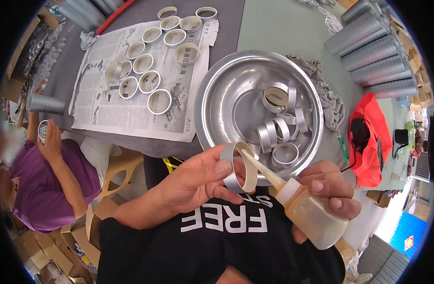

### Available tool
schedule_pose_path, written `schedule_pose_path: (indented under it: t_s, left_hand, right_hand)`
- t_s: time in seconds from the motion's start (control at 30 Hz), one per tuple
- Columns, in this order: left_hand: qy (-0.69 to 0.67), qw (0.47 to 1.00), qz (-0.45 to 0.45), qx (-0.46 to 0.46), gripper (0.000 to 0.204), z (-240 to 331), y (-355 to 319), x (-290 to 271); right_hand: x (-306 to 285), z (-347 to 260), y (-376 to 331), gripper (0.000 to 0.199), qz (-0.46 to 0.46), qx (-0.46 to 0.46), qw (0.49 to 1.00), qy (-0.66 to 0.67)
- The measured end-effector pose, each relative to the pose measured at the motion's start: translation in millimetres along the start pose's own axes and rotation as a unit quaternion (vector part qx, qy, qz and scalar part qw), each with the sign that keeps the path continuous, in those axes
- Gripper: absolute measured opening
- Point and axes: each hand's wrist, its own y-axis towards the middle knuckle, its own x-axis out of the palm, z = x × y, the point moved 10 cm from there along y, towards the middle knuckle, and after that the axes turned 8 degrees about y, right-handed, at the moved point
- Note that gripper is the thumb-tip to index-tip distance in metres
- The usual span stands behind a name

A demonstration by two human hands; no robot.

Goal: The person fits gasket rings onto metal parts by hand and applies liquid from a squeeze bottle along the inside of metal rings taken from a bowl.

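Observation:
My left hand [191, 182] pinches a short silver ring [231, 182] with a pale inner wall, held in front of my chest. In my right hand [333, 189] is a translucent squeeze bottle [316, 225] with a white collar, tilted, some yellowish liquid inside. Its long tapered nozzle [264, 170] points to the left, and the tip is at the ring's inner upper edge. Just beyond both hands stands a wide metal basin [203, 106]. Several loose silver rings [269, 135] lie in its right half, some leaning on one another.
Several rings [186, 54] stand on a newspaper [101, 111] at the back left. Stacked silver tubes [377, 52], a grey cloth [328, 97] and a red bag [373, 142] are to the right. At left, a person in purple [51, 180] handles a ring.

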Motion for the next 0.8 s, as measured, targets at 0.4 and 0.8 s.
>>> schedule_pose_path:
  t_s: [0.4, 0.8]
  left_hand:
    - [0.084, 0.994, 0.023, 0.068, 0.064, 16, -7, 8]
    - [0.619, 0.700, 0.076, 0.348, 0.052, 67, -28, 44]
  right_hand:
    - [9, -5, 2, 0.070, -0.073, 0.008, 0.997, -0.015]
    - [-17, 23, -15, 0.076, 0.040, 0.247, 0.968, 0.015]
